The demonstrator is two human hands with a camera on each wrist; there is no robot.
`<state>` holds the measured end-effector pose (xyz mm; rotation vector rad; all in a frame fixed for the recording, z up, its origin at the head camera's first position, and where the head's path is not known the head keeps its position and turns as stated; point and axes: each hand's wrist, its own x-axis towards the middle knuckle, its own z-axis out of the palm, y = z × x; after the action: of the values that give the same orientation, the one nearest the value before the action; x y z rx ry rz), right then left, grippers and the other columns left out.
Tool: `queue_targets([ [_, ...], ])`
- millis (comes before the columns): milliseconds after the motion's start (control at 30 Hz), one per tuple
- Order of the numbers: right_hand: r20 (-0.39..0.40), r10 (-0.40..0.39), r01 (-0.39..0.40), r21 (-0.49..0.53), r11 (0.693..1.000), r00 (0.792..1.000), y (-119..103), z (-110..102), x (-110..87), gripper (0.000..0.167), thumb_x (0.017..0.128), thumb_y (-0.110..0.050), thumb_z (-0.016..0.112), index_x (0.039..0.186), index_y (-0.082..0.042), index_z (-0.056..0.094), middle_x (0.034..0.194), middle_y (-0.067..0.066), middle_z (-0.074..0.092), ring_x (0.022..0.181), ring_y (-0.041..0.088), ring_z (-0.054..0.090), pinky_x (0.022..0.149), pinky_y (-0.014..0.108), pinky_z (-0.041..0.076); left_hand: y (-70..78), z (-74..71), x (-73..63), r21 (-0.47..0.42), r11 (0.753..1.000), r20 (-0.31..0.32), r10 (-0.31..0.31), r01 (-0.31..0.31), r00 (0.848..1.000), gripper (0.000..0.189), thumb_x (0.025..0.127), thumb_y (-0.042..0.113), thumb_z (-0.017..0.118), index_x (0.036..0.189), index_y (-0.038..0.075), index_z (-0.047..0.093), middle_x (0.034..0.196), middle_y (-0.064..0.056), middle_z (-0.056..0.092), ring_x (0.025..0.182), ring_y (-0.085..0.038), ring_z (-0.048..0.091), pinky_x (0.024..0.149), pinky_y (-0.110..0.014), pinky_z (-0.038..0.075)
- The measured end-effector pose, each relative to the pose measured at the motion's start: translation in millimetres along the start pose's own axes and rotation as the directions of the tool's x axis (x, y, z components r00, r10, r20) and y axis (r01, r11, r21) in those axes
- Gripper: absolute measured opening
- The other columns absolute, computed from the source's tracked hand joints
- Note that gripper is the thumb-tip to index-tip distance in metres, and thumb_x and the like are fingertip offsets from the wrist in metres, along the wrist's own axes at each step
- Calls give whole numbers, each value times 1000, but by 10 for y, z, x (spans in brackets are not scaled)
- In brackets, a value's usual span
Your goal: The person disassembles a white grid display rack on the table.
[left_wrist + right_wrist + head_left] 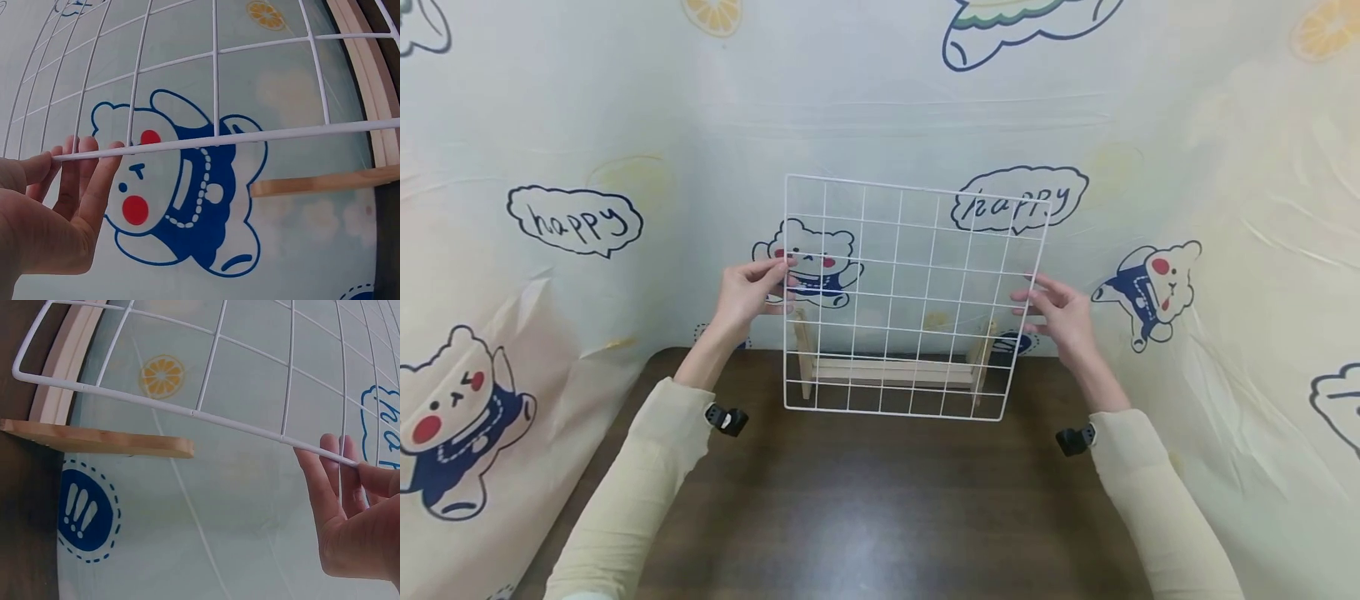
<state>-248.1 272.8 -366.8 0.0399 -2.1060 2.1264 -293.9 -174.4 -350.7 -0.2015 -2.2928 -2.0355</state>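
A white wire grid panel [912, 301] is held up above the table, its right side slanting. My left hand [749, 291] pinches the panel's left edge between thumb and fingers. On the opposite edge, my right hand [1057, 314] pinches the wire in the same way. In the left wrist view, the left thumb and fingers [100, 181] meet at the edge rod. The right wrist view has the right fingers [312, 481] on the other rod. Behind the panel stands a wooden rack [895, 372] with two uprights and a crossbar, seen through the mesh.
A dark brown table [850, 500] spreads below the hands. Printed curtain [715, 133] with bears, oranges and lettering hangs behind and at both sides, close to the table's back edge. The rack stands near that back edge.
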Motion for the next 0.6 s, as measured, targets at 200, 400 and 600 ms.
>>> queue_targets([
  [200,8,18,-18,12,1000,1000,94,-28,-51,35,98,-5,55,133,-6,56,94,5,73,79,19,71,63,33,58,-127,15,-33,43,999,1,-15,15,1000,39,95,32,61,123,4,66,97,-14,70,84,-22,67,67,-33,58],
  [400,10,21,-21,-8,1000,1000,199,-46,-98,38,98,-4,55,135,1,52,91,4,74,75,15,71,67,39,57,-225,12,-90,-7,1000,28,-17,17,999,37,96,27,61,122,1,66,94,-16,69,79,-23,68,67,-37,58],
  [600,18,34,-33,-43,999,999,269,-59,-123,38,99,-5,54,136,3,50,91,4,73,79,20,71,68,38,57,-276,-5,-187,6,1000,58,-24,24,998,39,97,25,61,124,-3,63,90,-10,71,77,-20,69,68,-38,58],
])
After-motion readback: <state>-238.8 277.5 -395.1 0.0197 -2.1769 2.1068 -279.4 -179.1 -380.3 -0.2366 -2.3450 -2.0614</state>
